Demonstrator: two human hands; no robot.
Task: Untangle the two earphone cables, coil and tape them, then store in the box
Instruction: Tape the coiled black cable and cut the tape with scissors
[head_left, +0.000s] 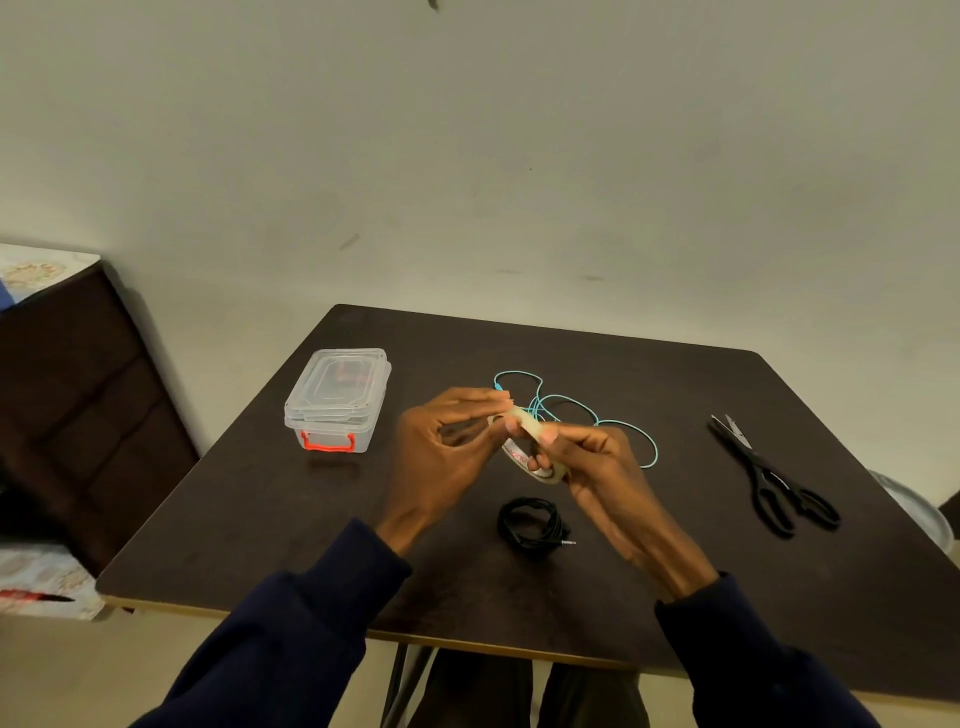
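Above the middle of the dark table (311, 519) both my hands hold a roll of clear tape (540, 470). My right hand (597, 462) grips the roll, its thumb on the rim. My left hand (441, 447) pinches the tape's loose end at the top of the roll. A black earphone cable (530, 522) lies coiled on the table just below the roll. Behind my hands a teal earphone cable (587, 410) lies loose in open loops. The clear plastic box (337, 397) with red clasps stands shut at the left.
Black scissors (769, 478) lie at the right of the table, partly open. A dark wooden cabinet (78, 415) stands to the left of the table. A round metal rim (919, 506) shows past the table's right edge. A plain wall rises behind.
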